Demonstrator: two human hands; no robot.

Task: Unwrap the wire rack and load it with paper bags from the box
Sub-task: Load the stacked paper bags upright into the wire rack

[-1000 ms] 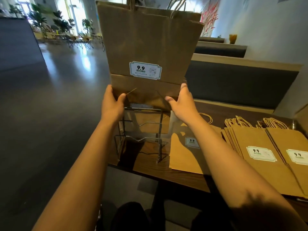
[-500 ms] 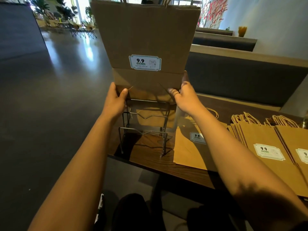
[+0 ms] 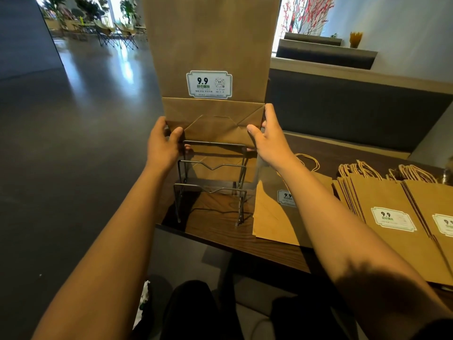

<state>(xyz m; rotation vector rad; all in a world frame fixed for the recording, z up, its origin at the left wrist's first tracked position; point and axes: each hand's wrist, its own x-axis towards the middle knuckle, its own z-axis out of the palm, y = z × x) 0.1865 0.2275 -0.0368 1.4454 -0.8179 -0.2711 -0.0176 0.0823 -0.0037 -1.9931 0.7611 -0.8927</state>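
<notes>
Person holds a paper bag [image 3: 210, 57] upright at the back of the wire rack [image 3: 211, 179], left hand [image 3: 161, 146] and right hand [image 3: 270, 139] gripping its lower corners. Rack stands on the table [image 3: 220, 222] near its left end. More flat bags [image 3: 392, 217] lie stacked to the right, one loose bag [image 3: 272, 217] beside the rack.

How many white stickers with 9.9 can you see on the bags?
4: one on the upright bag held over the rack, one beside the right forearm, one on the next stack, one cut off at the right edge. Stacked bags may hide more.
</notes>
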